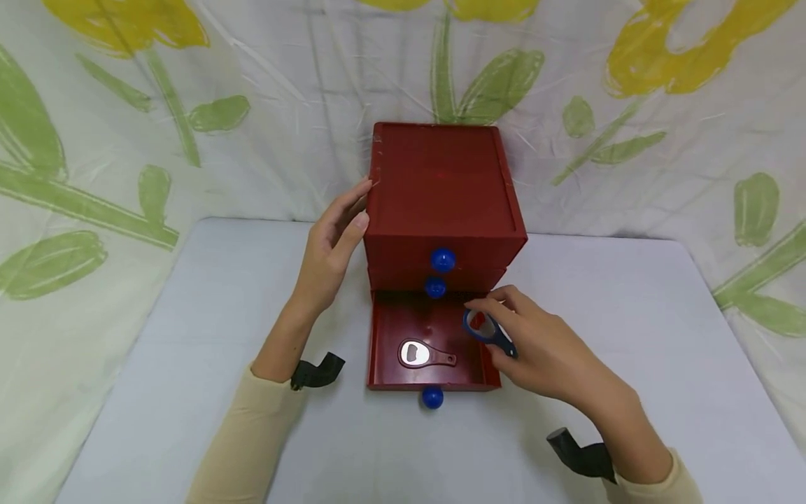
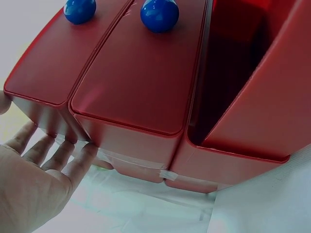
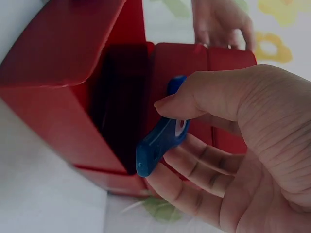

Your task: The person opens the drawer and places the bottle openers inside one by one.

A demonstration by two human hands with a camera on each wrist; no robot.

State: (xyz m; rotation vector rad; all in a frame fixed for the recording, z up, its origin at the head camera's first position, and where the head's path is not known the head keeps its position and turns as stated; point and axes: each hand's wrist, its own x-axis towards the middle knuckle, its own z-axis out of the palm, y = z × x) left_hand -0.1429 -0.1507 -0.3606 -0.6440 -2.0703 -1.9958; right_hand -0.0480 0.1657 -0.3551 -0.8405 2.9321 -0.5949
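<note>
A red drawer cabinet (image 1: 441,182) with blue knobs stands on the table, its bottom drawer (image 1: 403,318) pulled out. In that drawer lies a dark red bottle opener (image 1: 443,358) with a metal plate in its head. My right hand (image 1: 544,343) pinches a blue bottle opener (image 1: 500,341) above the drawer's right side. The right wrist view shows its handle (image 3: 158,145) between thumb and fingers. Against the cabinet's left side rests my left hand (image 1: 327,252), fingers extended. The left wrist view shows its fingertips along the cabinet wall.
The upper two drawers are closed, with blue knobs (image 1: 443,260) in front. Behind the white table (image 1: 220,315) hangs a pale cloth (image 1: 271,140) painted with yellow flowers and green leaves. Dark camera mounts (image 1: 317,372) are strapped to both wrists.
</note>
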